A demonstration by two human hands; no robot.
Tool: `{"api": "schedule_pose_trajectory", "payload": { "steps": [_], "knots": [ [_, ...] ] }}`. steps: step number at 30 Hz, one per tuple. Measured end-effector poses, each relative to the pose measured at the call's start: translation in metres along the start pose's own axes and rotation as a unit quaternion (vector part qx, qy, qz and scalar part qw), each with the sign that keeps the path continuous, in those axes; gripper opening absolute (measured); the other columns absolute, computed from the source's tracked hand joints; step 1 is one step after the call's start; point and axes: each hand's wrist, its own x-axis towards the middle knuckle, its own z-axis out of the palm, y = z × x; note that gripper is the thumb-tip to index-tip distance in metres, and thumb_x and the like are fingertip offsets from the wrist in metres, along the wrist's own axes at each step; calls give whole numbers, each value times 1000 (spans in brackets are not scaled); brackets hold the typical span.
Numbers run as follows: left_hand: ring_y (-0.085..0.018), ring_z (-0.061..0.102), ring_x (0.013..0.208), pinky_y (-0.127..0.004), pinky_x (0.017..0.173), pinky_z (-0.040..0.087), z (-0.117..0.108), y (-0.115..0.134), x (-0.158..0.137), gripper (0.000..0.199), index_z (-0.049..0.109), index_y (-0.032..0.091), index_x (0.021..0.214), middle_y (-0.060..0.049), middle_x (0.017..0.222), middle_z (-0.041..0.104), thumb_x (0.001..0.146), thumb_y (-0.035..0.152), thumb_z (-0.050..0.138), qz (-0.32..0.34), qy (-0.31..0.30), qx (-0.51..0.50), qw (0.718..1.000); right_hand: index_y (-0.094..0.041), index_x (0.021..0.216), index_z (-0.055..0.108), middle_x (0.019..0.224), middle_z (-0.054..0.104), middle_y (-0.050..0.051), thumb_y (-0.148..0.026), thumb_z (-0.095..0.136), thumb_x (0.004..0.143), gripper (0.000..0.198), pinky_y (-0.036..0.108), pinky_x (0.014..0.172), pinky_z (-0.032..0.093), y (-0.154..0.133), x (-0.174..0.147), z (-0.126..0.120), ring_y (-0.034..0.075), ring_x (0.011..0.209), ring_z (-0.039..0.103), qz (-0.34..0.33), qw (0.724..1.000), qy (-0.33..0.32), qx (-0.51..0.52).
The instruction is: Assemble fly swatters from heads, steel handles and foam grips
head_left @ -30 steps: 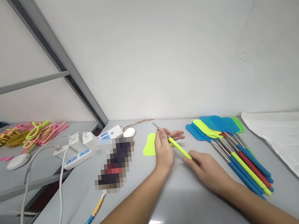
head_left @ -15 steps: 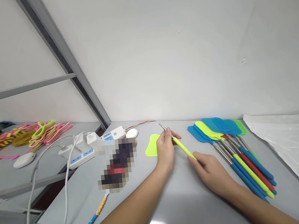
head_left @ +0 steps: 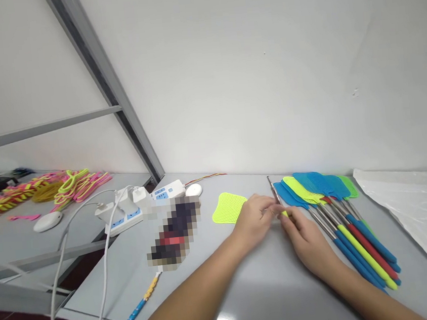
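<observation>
A fly swatter handle is held between my two hands, its metal rod (head_left: pixel 273 189) pointing up and away toward the wall. The fingers of my left hand (head_left: pixel 256 220) are closed at the base of the rod. My right hand (head_left: pixel 303 237) is wrapped around the yellow grip (head_left: pixel 284 214), most of which is hidden by the fingers. Just left of my left hand, a yellow mesh swatter head (head_left: pixel 229 207) lies flat on the table, partly covered by the hand. Beside my right hand rests a pile of fly swatters (head_left: pixel 352 227) with blue, yellow, green and red parts.
A pixelated dark object (head_left: pixel 175 232) lies left on the table (head_left: pixel 226 281), near white power strips (head_left: pixel 128 217) with cables. Plastic sheeting (head_left: pixel 413 210) covers the right side. Colourful cord bundles (head_left: pixel 82 184) sit on another table at far left, beyond a metal post (head_left: pixel 123 98).
Both hands have moved closer together and to the right with the handle. The rod points more steeply away, and the yellow grip is mostly covered. More of the mesh head shows.
</observation>
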Motion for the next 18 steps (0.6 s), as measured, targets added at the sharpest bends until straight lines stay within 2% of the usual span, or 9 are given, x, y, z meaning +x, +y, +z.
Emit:
{"api": "schedule_pose_trajectory", "payload": {
  "steps": [2, 3, 6, 9, 11, 14, 16, 18],
  "knots": [
    [-18, 57, 93, -33, 88, 41, -13, -3, 5, 33, 69, 23, 86, -1, 94, 71, 95, 35, 40, 65, -31, 93, 993, -22, 99, 51, 72, 52, -1, -46, 34, 96, 30, 28, 61, 37, 1, 2, -2, 17, 65, 49, 8, 1000, 23, 7],
    [-18, 56, 94, -33, 90, 40, -20, -5, 7, 32, 68, 23, 88, -1, 98, 71, 96, 34, 39, 69, -26, 134, 988, -22, 104, 51, 74, 54, -1, -46, 34, 96, 31, 28, 63, 39, 1, 3, -3, 18, 68, 51, 14, 999, 30, 6],
    [-19, 53, 101, -33, 89, 39, -38, -17, 12, 33, 64, 25, 99, -1, 107, 68, 98, 35, 32, -27, 33, 244, 969, -22, 114, 53, 90, 62, 4, -47, 35, 95, 36, 29, 76, 42, 1, 5, -4, 21, 87, 57, 17, 999, 38, -2],
    [-24, 46, 112, -39, 91, 37, -44, -34, 11, 35, 58, 25, 110, -5, 120, 61, 97, 40, 30, -116, 63, 306, 943, -22, 115, 56, 112, 63, 7, -48, 36, 95, 39, 31, 89, 40, 3, 5, -4, 23, 108, 55, 13, 999, 48, -15],
    [-29, 43, 116, -46, 92, 34, -42, -46, 8, 36, 57, 24, 113, -9, 124, 57, 96, 42, 31, -138, 67, 320, 935, -23, 117, 54, 109, 65, 7, -50, 35, 94, 41, 32, 83, 42, 4, 4, -5, 24, 103, 58, 31, 998, 40, -46],
    [-30, 43, 113, -49, 94, 30, -37, -59, 4, 34, 60, 23, 105, -10, 120, 57, 93, 45, 37, -153, 61, 338, 927, -25, 120, 49, 81, 67, 3, -52, 34, 94, 41, 31, 63, 41, 5, 4, -8, 24, 75, 62, 69, 991, -1, -119],
    [-29, 45, 109, -48, 94, 30, -34, -64, 4, 33, 60, 21, 97, -10, 115, 59, 92, 47, 40, -156, 58, 346, 923, -26, 114, 50, 71, 65, 1, -52, 33, 93, 37, 30, 58, 37, 5, 5, -11, 24, 67, 60, 81, 982, -20, -169],
    [-28, 46, 106, -46, 93, 30, -33, -66, 5, 33, 60, 20, 89, -10, 111, 60, 91, 47, 41, -157, 60, 350, 921, -27, 103, 54, 71, 65, 1, -51, 33, 93, 33, 30, 58, 36, 4, 6, -13, 24, 67, 60, 85, 973, -30, -211]
  ]
}}
